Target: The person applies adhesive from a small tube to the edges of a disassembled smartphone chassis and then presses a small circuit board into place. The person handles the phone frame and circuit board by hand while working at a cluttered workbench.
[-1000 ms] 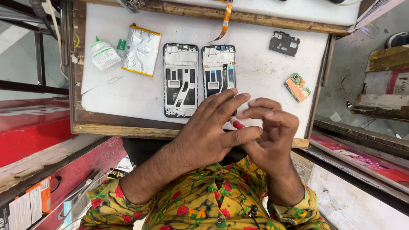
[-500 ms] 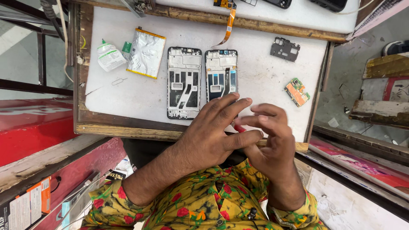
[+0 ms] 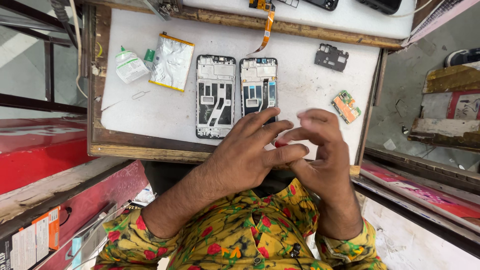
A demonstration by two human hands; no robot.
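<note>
My left hand and my right hand meet over the near edge of the white work mat. A small red thing shows between them, pinched at my left thumb, with my right fingers curled over it. Most of it is hidden. Just beyond my left fingers lie two opened phone frames side by side, one pale and one with dark parts inside. My left fingertips overlap the near end of the darker frame.
On the mat lie a silver battery pouch, a small white glue bottle, a metal pin, a black cover piece, a small green circuit board and an orange flex cable. Red boxes stand at the left.
The view has shifted so the mat sits a little lower in the frame. My right fingers have lifted and spread over the red thing; both hands stay together at the mat's edge.
</note>
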